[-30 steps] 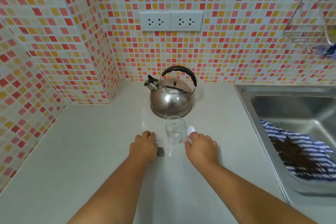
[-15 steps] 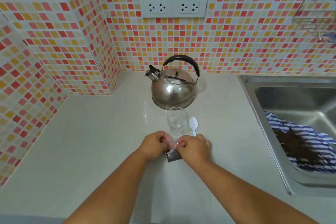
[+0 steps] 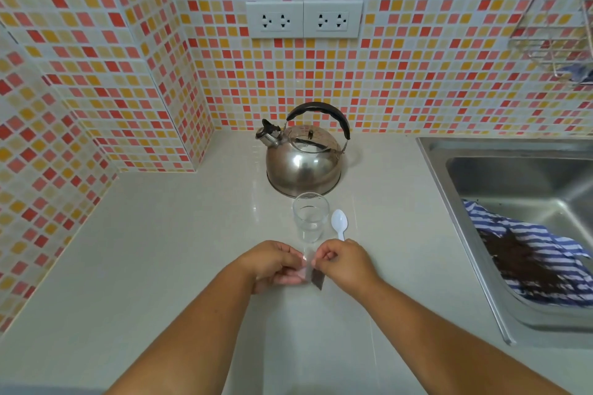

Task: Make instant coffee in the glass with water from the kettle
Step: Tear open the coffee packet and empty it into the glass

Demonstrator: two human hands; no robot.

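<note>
A steel kettle (image 3: 304, 163) with a black handle stands at the back of the white counter, its spout pointing left. Just in front of it is a small clear glass (image 3: 310, 215), with nothing visible in it. A white plastic spoon (image 3: 339, 223) lies to the right of the glass. Near the glass, my left hand (image 3: 276, 265) and my right hand (image 3: 346, 263) both pinch a small clear sachet (image 3: 315, 273) with dark coffee powder in its lower end. The sachet hangs between my fingertips above the counter.
A steel sink (image 3: 526, 183) at the right holds a blue-striped cloth (image 3: 526, 250) with dark grounds on it. Tiled walls close the back and left. Two sockets (image 3: 304, 18) sit above the kettle. A wire rack (image 3: 558, 26) hangs at the upper right.
My hands left the counter beside the glass, met in front of it and lifted the sachet. The spoon, earlier under my right hand, now lies uncovered.
</note>
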